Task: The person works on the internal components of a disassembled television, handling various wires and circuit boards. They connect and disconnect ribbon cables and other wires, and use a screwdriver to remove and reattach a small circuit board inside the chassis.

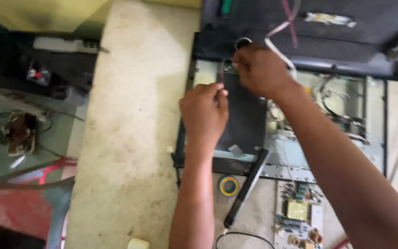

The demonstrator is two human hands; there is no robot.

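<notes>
My left hand (203, 112) pinches a thin dark wire, my right hand (259, 70) closed on its upper end by the small green board (229, 68). Black back cover (300, 27) is off the opened flat panel (282, 152); black soldering iron (247, 186) lies idle on the pale concrete worktop (130, 138).

Bare concrete left of chassis (374, 115); tape roll (229, 186), soldering iron (247, 186) below.
</notes>
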